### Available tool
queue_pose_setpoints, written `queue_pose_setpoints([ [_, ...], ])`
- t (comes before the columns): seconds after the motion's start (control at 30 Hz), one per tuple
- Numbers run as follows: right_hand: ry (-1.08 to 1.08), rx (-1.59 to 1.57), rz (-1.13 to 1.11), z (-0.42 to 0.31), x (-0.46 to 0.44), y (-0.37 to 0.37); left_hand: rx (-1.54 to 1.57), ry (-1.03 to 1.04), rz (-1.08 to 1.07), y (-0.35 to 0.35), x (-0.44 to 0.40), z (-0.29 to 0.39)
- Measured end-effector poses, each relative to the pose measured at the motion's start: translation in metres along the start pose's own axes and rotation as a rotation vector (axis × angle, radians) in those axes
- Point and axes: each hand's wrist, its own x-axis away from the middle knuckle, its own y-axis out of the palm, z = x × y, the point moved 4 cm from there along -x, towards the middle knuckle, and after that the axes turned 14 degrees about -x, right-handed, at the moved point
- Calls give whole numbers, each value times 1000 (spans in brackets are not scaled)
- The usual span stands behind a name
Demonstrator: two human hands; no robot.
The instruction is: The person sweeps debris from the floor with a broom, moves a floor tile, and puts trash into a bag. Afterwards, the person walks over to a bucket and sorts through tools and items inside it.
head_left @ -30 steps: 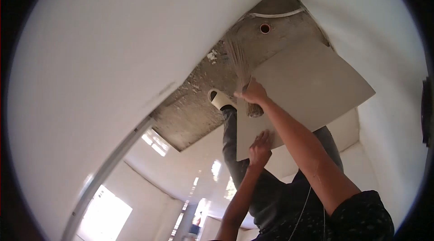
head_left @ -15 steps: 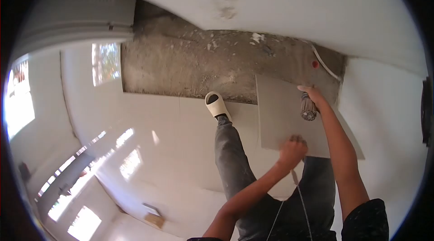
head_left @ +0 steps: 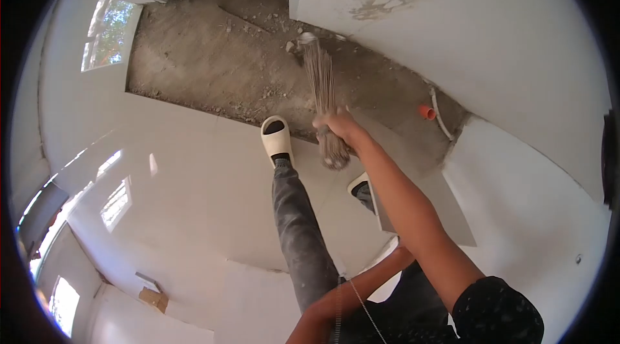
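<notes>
A bundled straw hand broom is gripped near its thick bound end by my right hand, with its bristles pointing away over the rough bare floor. The bristle tips are near some pale debris by the wall corner. A large beige tile stands tilted beside my right leg, partly covered by my right forearm. My left forearm reaches toward the tile's lower edge, and my left hand is hidden behind my right arm.
An orange pipe end and a white conduit rise from the bare floor at the right. Smooth tiled floor lies left. A white wall juts in above. My slippered foot is near the tile edge.
The broom has swung left from above the tile to over the bare floor. The tile has tipped up, showing my other slipper. My view has shifted, and my left hand has gone out of sight.
</notes>
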Motion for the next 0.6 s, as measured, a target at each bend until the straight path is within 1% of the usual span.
queue_pose_setpoints([
  [0.07, 3, -93, 8, -15, 52, -24, 7, -7, 55, -8, -2, -4],
  [0.1, 15, -49, 104, -14, 72, -45, 15, -10, 67, -29, -14, -8],
  [0.13, 30, -8, 194, -13, 86, -70, 95, -52, -161, -33, -21, -15],
  [0.17, 44, -93, 217, -10, 92, -94, 178, -99, -394, -28, -23, -20],
  [0.2, 62, -182, 239, -5, 92, -119, 35, -133, -160, -26, -21, -17],
  [0.27, 218, -243, 302, 4, 58, -162, 18, -148, -195, -25, -25, -14],
  [0.33, 275, -226, 202, -9, 9, -139, -10, -156, -233, -19, -25, -15],
  [0.37, 229, -25, 62, -12, -22, -110, -133, -149, -86, -18, -26, -15],
  [0.4, 152, 13, -77, -12, -43, -69, -178, -137, -23, -3, -23, -2],
  [0.43, 94, 161, 28, 18, -78, -49, -224, -127, 41, 11, -21, 10],
  [0.47, 143, 254, -3, -1, -56, -2, -411, -119, 175, 50, -12, 37],
  [0.5, 91, 233, -3, -17, -47, 26, -509, -112, 255, 56, -12, 45],
  [0.53, 38, 213, -1, -25, -35, 39, -608, -112, 336, 61, -12, 52],
  [0.57, 33, 212, 6, -26, -23, 31, -372, -103, 343, 50, -10, 41],
  [0.6, 27, 127, -18, -26, -9, 18, -140, -99, 349, 37, -12, 26],
])
